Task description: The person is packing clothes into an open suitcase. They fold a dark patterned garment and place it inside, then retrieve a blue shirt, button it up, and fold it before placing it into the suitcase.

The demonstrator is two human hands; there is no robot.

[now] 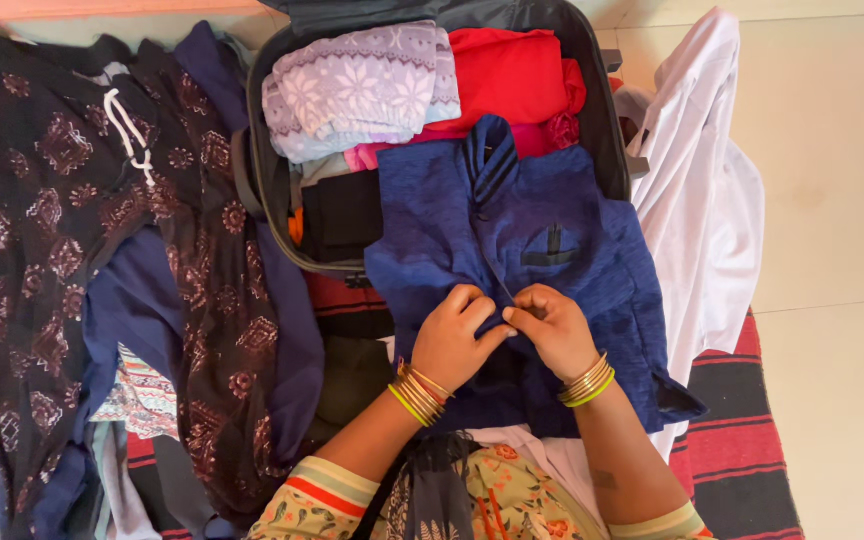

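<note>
A blue shirt (542,250) is pinched at its front by both the left hand (452,340) and the right hand (552,330), below the open suitcase (592,90); buttoning seems underway, needing fine fingerwork.

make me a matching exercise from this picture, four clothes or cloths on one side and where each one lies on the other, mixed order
Things:
1. blue shirt
2. red cloth
3. white cloth
4. dark patterned cloth

Places:
A. on the floor left of the suitcase
B. inside the suitcase, far end
C. under both hands (left hand, right hand)
D. right of the suitcase

Pairs: 1-C, 2-B, 3-D, 4-A
</note>
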